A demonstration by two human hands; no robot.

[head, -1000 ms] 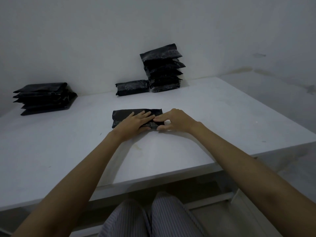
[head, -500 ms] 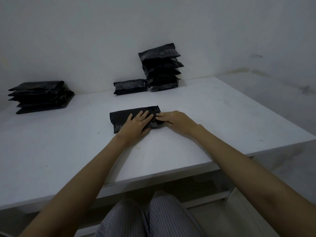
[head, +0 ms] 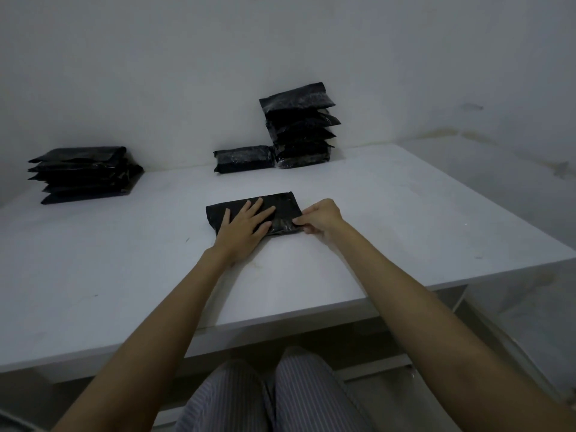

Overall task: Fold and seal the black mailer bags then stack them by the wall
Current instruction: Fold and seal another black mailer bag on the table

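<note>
While our left hand [head: 246, 224] pressed flat, fingers spread, on the black mailer bag [head: 282, 204] mid-worktop [head: 93, 260], our right hand [head: 318, 217] pinched its right edge.

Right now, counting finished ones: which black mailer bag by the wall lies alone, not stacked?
The single bag, flat on the table immediately left of the tall stack.

No text, label, brand, number or sign can be read anywhere; the black mailer bags [head: 253, 213] show only plain glossy film.
</note>
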